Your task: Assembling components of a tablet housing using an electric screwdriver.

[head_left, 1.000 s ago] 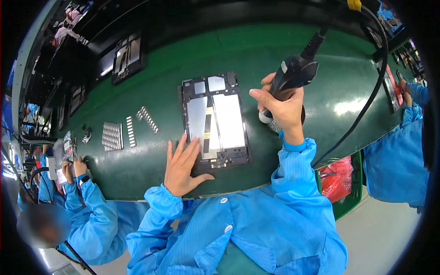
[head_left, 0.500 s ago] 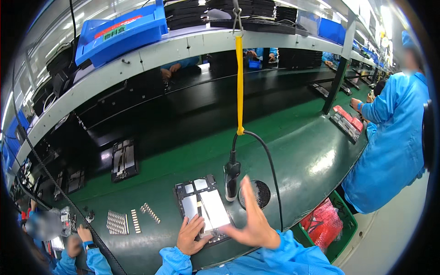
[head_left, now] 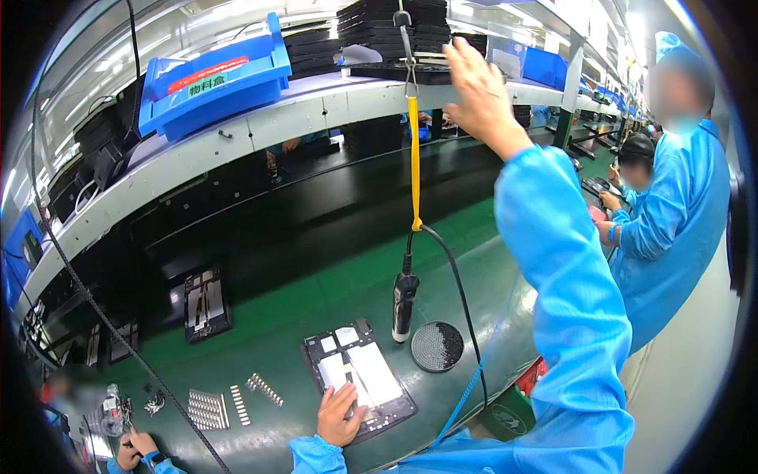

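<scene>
My left hand [head_left: 341,415] lies with fingers spread on the near left part of an opened tablet [head_left: 377,371], its white battery and dark frame showing. High at the right, my right hand [head_left: 483,93] is raised in front of the shelf, fingers stretched out and nothing in it. It appears beside a thin black panel [head_left: 418,74] on the shelf; whether they touch I cannot tell. An electric screwdriver [head_left: 403,308] hangs from a yellow strap [head_left: 414,158] just past the tablet. Right of it sits a round dish [head_left: 426,336] of small dark pieces.
Strips of small pale pads [head_left: 208,409] lie left of the tablet. Another opened tablet [head_left: 207,304] rests on the black belt. A blue bin [head_left: 260,79] and black stacks [head_left: 371,31] fill the shelf [head_left: 316,107]. Co-workers stand at the right [head_left: 671,205] and lower left [head_left: 134,450].
My right hand has risen from beside the tablet up to the shelf. My left hand stays on the tablet. The view has shifted slightly, and another seated person shows at the right.
</scene>
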The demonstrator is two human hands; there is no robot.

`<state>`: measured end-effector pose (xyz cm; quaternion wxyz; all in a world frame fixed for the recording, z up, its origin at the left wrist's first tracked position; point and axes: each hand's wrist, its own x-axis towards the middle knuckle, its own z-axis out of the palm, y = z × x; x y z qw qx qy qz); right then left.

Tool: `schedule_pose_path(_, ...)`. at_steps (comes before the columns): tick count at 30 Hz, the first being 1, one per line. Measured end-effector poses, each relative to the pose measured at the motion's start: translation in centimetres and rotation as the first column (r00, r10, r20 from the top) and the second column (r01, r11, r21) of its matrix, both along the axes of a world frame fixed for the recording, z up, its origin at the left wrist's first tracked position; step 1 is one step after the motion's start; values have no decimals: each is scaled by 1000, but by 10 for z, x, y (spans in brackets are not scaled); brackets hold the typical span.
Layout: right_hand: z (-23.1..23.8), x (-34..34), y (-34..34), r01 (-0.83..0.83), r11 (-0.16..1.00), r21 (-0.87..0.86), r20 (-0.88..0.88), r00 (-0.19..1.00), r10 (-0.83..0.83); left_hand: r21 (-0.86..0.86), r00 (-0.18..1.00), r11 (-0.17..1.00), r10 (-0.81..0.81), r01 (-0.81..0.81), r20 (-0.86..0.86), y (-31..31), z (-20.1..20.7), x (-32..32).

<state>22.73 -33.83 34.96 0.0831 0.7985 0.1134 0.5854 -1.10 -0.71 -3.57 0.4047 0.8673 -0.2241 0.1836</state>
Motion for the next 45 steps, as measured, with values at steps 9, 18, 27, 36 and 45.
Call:
schedule_pose_path(9,33,40,10,-92,984,-154,-204,977,60,-20,1000,1000,9,-9,13,1,-2,-5)
schedule_pose_path(18,34,-73,-29,-376,926,-18,121,919,375,32,998,999,11,-9,-60,-1,5,-4)
schedule_pose_path(27,-124,-230,-120,-112,994,8,-229,967,111,45,999,999,26,-24,-46,-11,9,3)
schedule_pose_path(36,-341,-218,-192,95,995,38,-488,870,-65,55,998,998,20,-17,-63,-11,9,-3)
schedule_pose_path(45,-339,-223,-173,466,884,-36,-910,350,-222,77,998,997,23,-18,-66,-13,11,-3)
